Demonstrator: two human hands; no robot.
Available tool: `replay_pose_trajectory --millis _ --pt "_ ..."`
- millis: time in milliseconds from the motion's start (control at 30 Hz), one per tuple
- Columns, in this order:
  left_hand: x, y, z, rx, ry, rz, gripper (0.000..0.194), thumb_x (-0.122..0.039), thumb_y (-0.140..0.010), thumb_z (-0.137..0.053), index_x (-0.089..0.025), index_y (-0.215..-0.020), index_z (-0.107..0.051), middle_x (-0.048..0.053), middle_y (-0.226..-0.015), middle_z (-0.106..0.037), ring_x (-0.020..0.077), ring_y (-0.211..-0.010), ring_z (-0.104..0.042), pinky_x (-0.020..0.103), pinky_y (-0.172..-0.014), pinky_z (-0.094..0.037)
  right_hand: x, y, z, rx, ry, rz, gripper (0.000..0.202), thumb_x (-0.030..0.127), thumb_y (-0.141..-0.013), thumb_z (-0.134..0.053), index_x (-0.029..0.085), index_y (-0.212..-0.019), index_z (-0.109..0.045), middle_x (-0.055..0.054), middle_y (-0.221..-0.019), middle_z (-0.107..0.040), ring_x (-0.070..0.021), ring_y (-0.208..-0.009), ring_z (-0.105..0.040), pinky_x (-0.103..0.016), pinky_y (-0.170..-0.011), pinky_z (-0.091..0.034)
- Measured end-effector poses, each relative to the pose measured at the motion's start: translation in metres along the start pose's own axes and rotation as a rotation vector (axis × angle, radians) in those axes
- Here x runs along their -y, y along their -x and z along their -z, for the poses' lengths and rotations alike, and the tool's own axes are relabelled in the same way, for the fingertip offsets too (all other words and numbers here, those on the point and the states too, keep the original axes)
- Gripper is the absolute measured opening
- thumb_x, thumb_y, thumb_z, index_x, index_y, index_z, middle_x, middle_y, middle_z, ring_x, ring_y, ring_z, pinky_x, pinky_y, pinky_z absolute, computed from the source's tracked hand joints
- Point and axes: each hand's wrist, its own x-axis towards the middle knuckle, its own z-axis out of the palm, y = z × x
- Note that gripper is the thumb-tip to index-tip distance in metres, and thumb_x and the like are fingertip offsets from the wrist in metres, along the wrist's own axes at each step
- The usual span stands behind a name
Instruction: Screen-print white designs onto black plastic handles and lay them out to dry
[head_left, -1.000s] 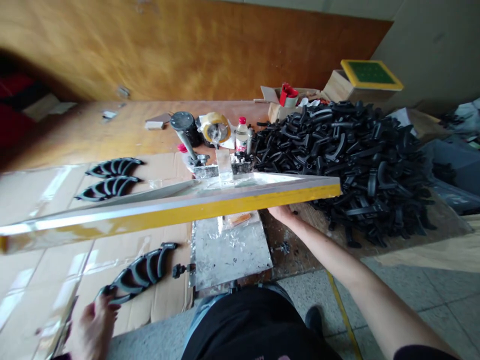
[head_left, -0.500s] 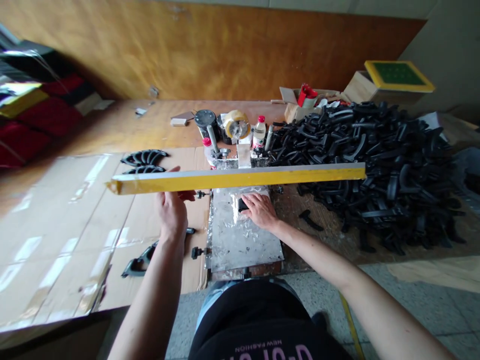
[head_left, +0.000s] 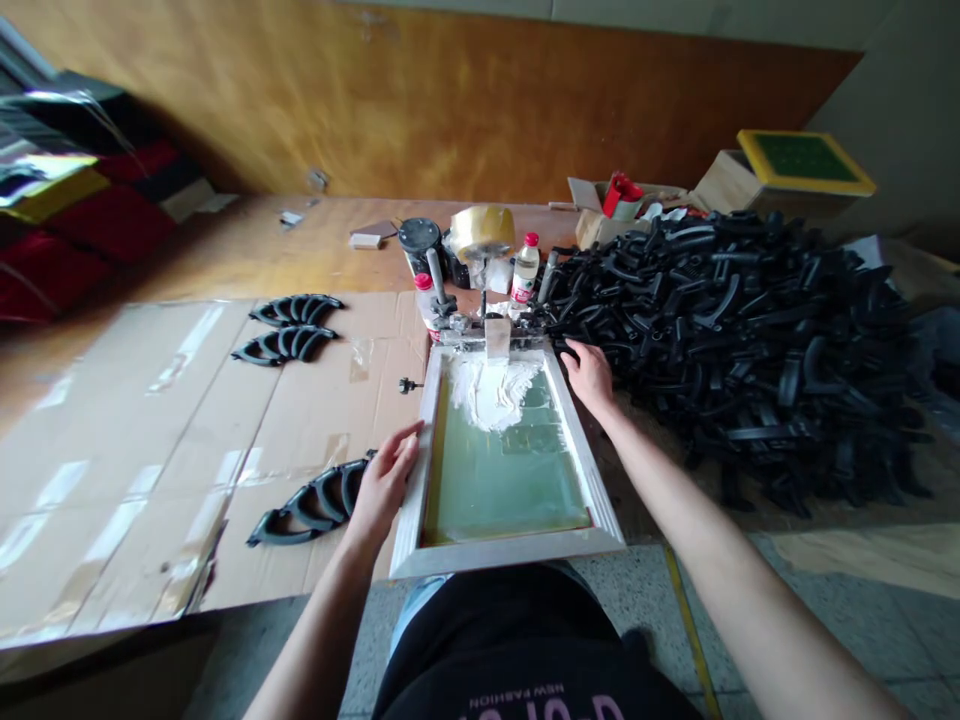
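A screen printing frame (head_left: 508, 549) lies lowered in front of me, with a metal rim and green mesh. White ink (head_left: 491, 395) is smeared over the far part of the mesh. My left hand (head_left: 386, 478) grips the frame's left rail, its fingers at the edge. Beside the far right corner, my right hand (head_left: 589, 378) is open and empty, fingers slightly bent, close to the pile of black curved plastic parts (head_left: 720, 340). A pale squeegee-like blade (head_left: 497, 340) stands at the far end of the frame. Whatever lies under the mesh is hidden.
Black parts lie in rows on the cardboard (head_left: 172, 450) to the left, one row (head_left: 311, 500) near my left forearm. Behind the frame stand a tape roll (head_left: 482, 232), a red-capped bottle (head_left: 525, 270) and a dark tub (head_left: 420, 243). Red bundles (head_left: 90, 230) sit far left.
The raised frame has swung down flat over the metal plate, my left hand coming down with it. My right hand has left the small black part on the plate and moved right.
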Motion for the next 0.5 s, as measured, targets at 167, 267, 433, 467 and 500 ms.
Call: replay_pose_trajectory --millis 167,267,433,467,500 --pt "0.056 -0.016 -0.01 0.021 -0.066 0.082 0.079 -0.063 -0.077 -0.064 -0.024 -0.144 -0.048 0.001 -0.081 -0.07 0.0157 -0.066 -0.061 0.024 -0.058 -0.045 0.062 -0.032 -0.01 0.054 -0.071 0.306 0.053 0.022 -0.085 -0.071 0.015 -0.134 -0.053 -0.016 -0.136 -0.054 -0.0281 -0.126 -0.049 -0.044 -0.106 -0.041" --pt "0.068 -0.022 -0.013 0.019 -0.104 0.079 0.075 -0.063 -0.078 -0.062 -0.022 -0.14 -0.052 0.003 -0.086 -0.071 0.0176 -0.072 -0.064 0.025 -0.063 -0.048 0.09 -0.036 -0.023 0.287 0.032 0.314 0.024 0.02 -0.087 -0.067 0.014 -0.11 -0.062 -0.012 -0.108 -0.067 -0.0253 -0.104 -0.059 -0.037 -0.091 -0.047" --pt "0.065 -0.018 -0.013 0.027 -0.109 0.083 0.073 -0.064 -0.08 -0.059 -0.021 -0.139 -0.054 0.006 -0.096 -0.073 0.0215 -0.084 -0.067 0.028 -0.07 -0.05 0.085 0.001 -0.021 0.375 0.066 0.524 0.008 0.012 -0.087 -0.057 0.014 -0.09 -0.064 -0.011 -0.094 -0.068 -0.0224 -0.091 -0.06 -0.032 -0.081 -0.044" --pt "0.064 -0.017 -0.013 0.022 -0.11 0.081 0.072 -0.064 -0.08 -0.059 -0.021 -0.138 -0.054 0.006 -0.097 -0.073 0.0219 -0.085 -0.068 0.028 -0.071 -0.051 0.081 0.01 -0.016 0.392 0.04 0.607 0.01 0.009 -0.085 -0.056 0.014 -0.088 -0.064 -0.01 -0.092 -0.067 -0.0221 -0.09 -0.059 -0.031 -0.08 -0.043" --pt "0.064 -0.016 -0.013 0.014 -0.115 0.082 0.072 -0.064 -0.08 -0.059 -0.021 -0.138 -0.054 0.007 -0.097 -0.073 0.0222 -0.085 -0.067 0.029 -0.071 -0.051 0.077 0.017 -0.01 0.417 0.009 0.689 0.012 0.007 -0.083 -0.056 0.015 -0.087 -0.064 -0.009 -0.09 -0.067 -0.0218 -0.089 -0.058 -0.031 -0.079 -0.043"
